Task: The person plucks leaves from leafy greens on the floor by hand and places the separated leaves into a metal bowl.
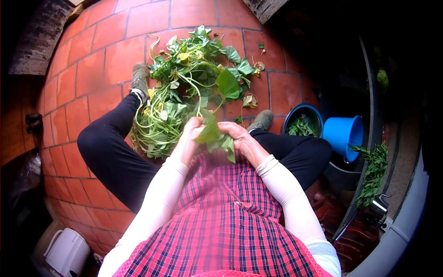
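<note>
Both of my hands meet in front of the checked apron around a few green leaves [210,131] on thin stems. My left hand [190,138] has its fingers closed at the left side of the leaves. Across from it, my right hand [241,137] pinches the stems and leaves from the right. One large leaf [227,84] stands up beyond the fingers. On the floor between my feet lies a big heap of leafy vines [170,111] with long pale stems and some yellow parts. The fingertips are partly hidden by the leaves.
A dark basin [303,107] holding green leaves stands right of my right foot, beside a blue bucket [343,136]. More greens [374,173] lie at the far right. A white bucket [67,251] is at the lower left. Loose leaves dot the tiled floor [76,115].
</note>
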The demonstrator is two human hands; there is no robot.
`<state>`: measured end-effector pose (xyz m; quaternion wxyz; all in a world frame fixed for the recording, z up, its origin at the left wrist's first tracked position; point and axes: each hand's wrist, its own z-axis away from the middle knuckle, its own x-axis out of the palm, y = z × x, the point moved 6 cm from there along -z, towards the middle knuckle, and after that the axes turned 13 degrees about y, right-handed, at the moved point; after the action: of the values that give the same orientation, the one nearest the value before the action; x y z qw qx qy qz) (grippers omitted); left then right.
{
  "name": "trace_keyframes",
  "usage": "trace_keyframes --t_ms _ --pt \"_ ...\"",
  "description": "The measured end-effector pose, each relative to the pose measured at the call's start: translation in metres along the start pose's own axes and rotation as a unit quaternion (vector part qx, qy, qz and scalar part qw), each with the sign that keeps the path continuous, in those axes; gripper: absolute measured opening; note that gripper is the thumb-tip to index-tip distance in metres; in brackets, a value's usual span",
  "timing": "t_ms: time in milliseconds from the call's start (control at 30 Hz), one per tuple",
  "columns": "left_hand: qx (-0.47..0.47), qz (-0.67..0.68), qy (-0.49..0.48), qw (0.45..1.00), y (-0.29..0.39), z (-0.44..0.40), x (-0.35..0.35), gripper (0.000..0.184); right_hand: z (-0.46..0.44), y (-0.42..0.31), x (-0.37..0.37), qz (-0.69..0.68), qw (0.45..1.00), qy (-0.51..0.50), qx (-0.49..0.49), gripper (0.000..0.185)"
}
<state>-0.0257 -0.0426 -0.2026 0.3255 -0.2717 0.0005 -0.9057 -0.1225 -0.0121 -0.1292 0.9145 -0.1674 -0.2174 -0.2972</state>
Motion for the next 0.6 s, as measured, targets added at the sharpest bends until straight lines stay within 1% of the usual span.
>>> trace_keyframes --t_ms 33,67,100,133,200,233,300,333,367,400,467,500,533,567,600 --pt "-0.078 0.146 0.044 0.985 -0.006 0.006 0.006 0.033 0.004 -0.002 0.004 0.009 1.000 0.007 -0.007 0.020" --pt "0.016 0.030 0.027 0.999 0.001 0.007 0.005 0.032 0.007 -0.003 0.009 0.018 1.000 0.014 -0.013 0.020" --pt "0.109 -0.086 0.009 0.990 0.006 0.011 0.005 0.031 0.010 -0.004 0.012 0.026 0.999 0.021 -0.019 0.020" --pt "0.136 -0.155 -0.021 0.978 0.009 0.013 0.004 0.029 0.012 -0.006 0.014 0.044 0.998 0.028 -0.037 0.019" --pt "0.199 -0.283 -0.076 0.935 0.013 0.019 0.003 0.026 0.014 -0.009 0.017 0.080 0.993 0.043 -0.074 0.017" --pt "0.200 -0.304 -0.061 0.929 0.015 0.023 0.004 0.027 0.012 -0.009 0.016 0.130 0.983 0.058 -0.115 0.016" --pt "0.170 -0.125 -0.027 0.977 0.022 -0.023 -0.025 0.019 0.007 -0.008 0.016 0.226 0.950 0.089 -0.194 0.013" --pt "0.160 -0.034 -0.012 0.987 0.023 -0.028 -0.025 0.016 0.019 -0.018 0.024 0.367 0.876 0.149 -0.276 0.010" --pt "0.095 -0.014 -0.028 0.995 0.023 -0.028 -0.025 0.017 0.018 -0.027 0.017 0.452 0.792 0.211 -0.351 0.010" --pt "0.060 0.031 -0.009 0.998 0.024 -0.029 -0.028 0.018 0.015 -0.038 0.009 0.527 0.690 0.269 -0.418 0.011" --pt "-0.039 0.175 0.008 0.984 0.026 -0.025 -0.022 0.020 0.017 -0.072 -0.029 0.571 0.591 0.421 -0.383 0.012" --pt "-0.096 0.245 -0.007 0.965 0.027 -0.019 -0.015 0.022 0.004 -0.084 -0.066 0.467 0.684 0.403 -0.389 0.012" --pt "-0.200 0.312 -0.083 0.925 0.021 -0.002 0.003 0.023 -0.009 -0.086 -0.096 0.355 0.765 0.377 -0.384 0.012" --pt "-0.310 0.357 -0.144 0.869 0.017 0.020 0.020 0.025 -0.004 -0.084 -0.092 0.300 0.807 0.348 -0.371 0.012" --pt "-0.271 0.422 -0.093 0.860 0.013 0.038 0.028 0.030 0.007 -0.088 -0.080 0.243 0.843 0.318 -0.359 0.013"
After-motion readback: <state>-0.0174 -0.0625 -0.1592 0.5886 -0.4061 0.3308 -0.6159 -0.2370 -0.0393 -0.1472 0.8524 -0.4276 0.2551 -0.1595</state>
